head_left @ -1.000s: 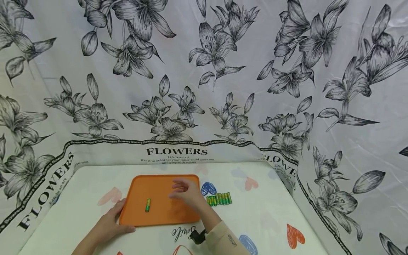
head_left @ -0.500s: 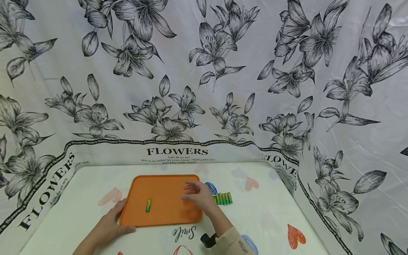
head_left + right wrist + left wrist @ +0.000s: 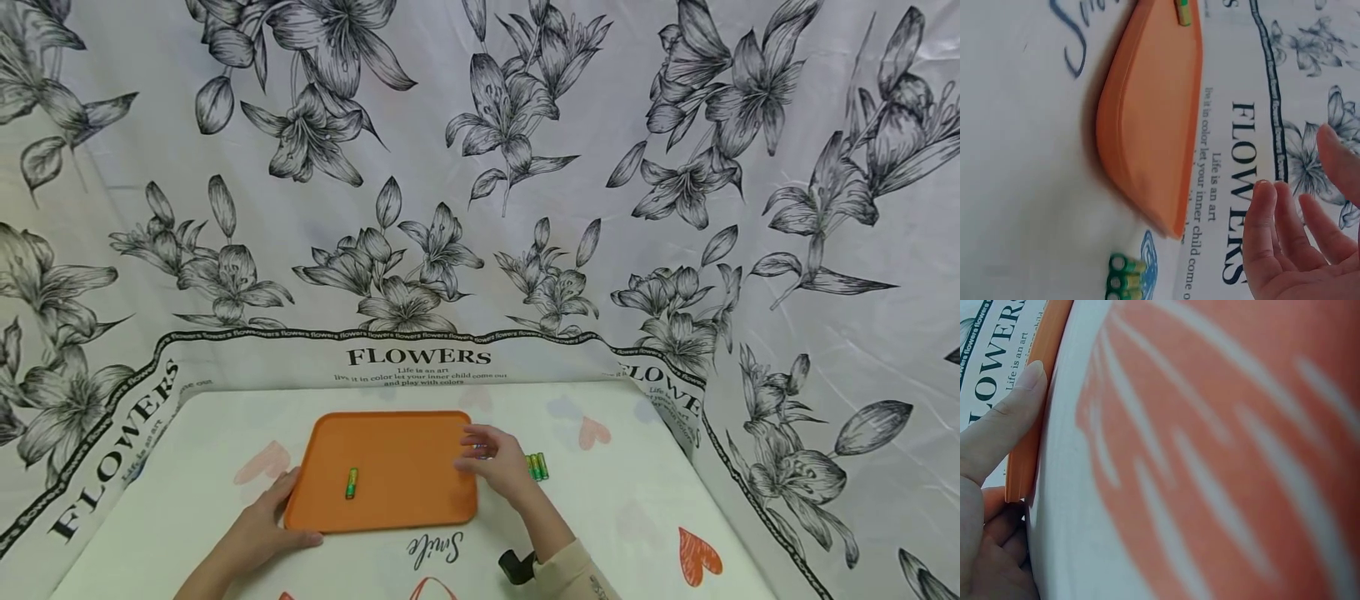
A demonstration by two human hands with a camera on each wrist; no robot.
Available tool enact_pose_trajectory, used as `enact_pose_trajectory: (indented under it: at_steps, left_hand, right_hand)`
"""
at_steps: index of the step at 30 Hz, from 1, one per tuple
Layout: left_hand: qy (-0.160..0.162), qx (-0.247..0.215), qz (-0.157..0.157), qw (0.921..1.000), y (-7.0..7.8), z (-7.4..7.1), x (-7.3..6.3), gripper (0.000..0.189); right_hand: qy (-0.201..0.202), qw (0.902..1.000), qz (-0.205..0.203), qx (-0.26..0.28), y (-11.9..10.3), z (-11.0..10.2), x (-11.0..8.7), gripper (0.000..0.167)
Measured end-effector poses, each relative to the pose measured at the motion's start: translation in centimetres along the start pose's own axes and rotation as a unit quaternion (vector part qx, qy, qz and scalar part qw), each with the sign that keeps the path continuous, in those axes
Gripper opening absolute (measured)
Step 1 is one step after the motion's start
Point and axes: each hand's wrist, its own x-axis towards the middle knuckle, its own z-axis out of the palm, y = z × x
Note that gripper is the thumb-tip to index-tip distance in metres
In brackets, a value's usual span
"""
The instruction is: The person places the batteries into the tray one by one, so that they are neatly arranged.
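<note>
An orange tray (image 3: 405, 471) lies on the table, with one green-and-yellow battery (image 3: 351, 483) on its left half. My left hand (image 3: 258, 523) grips the tray's near left corner, thumb along the front side and fingers at the left side. The left wrist view shows the thumb (image 3: 1013, 415) against the tray wall. My right hand (image 3: 498, 462) hovers by the tray's right edge, fingers loosely spread and holding nothing. Beyond it, a row of batteries (image 3: 537, 467) lies right of the tray, partly hidden by this hand; several battery ends (image 3: 1124, 281) show in the right wrist view.
A white tablecloth (image 3: 622, 533) printed with hearts and the word Smile covers the table. Behind it hangs a white curtain (image 3: 540, 167) with black flower drawings. A black wrist device (image 3: 516, 567) sits at my right sleeve (image 3: 573, 571).
My right hand has moved right, from over the tray to its right edge, and covers more of the battery row. My left hand, the tray and the battery on it stay put.
</note>
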Motion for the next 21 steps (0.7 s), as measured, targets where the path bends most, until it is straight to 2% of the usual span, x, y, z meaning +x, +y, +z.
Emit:
enact_pose_trajectory:
  at_steps: [8, 21]
  left_hand:
    - [-0.002, -0.006, 0.001, 1.0000, 0.1, 0.0, -0.1, 0.132]
    - [-0.001, -0.004, 0.007, 1.0000, 0.2, -0.1, -0.2, 0.131]
  right_hand:
    - [-0.004, 0.9998, 0.013, -0.012, 0.8, -2.3, -0.5, 0.057]
    - [0.020, 0.9976, 0.055, -0.039, 2.8, -6.9, -1.8, 0.059]
